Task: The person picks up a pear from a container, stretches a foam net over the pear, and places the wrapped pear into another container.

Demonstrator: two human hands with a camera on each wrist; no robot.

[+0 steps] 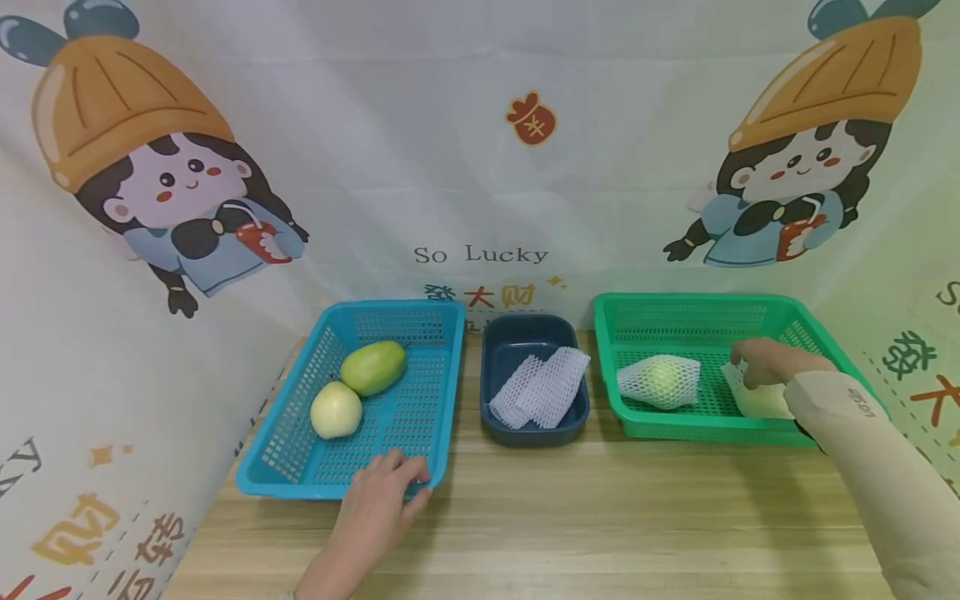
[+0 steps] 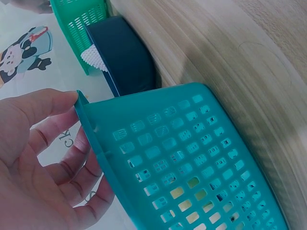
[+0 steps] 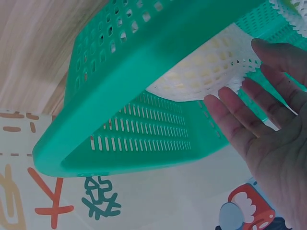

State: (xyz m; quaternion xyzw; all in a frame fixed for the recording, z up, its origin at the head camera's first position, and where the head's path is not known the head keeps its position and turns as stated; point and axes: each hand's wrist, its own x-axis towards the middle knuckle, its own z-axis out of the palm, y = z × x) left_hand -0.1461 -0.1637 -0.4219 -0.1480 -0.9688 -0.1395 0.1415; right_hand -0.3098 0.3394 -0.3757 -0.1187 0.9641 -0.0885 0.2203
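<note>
My left hand [image 1: 382,496] holds the front rim of a blue plastic basket [image 1: 300,490] near its right corner, thumb outside and fingers over the inner side. Inside that basket are a round pale yellow fruit [image 1: 336,410] and an oval green fruit [image 1: 373,367]. At the right, my right hand [image 1: 783,362] reaches into a green plastic basket [image 1: 690,429]. Its fingers are spread at the edge of the white foam net around a pale fruit [image 3: 206,67], not curled round it. Another netted fruit [image 1: 660,381], greenish, lies to the left in the same basket.
Between the two baskets stands a dark blue bin [image 1: 534,437] with white foam net sleeves [image 1: 558,387] in it. All stand on a wooden table [image 1: 570,517]. A printed cloth [image 1: 450,167] hangs behind and at the sides.
</note>
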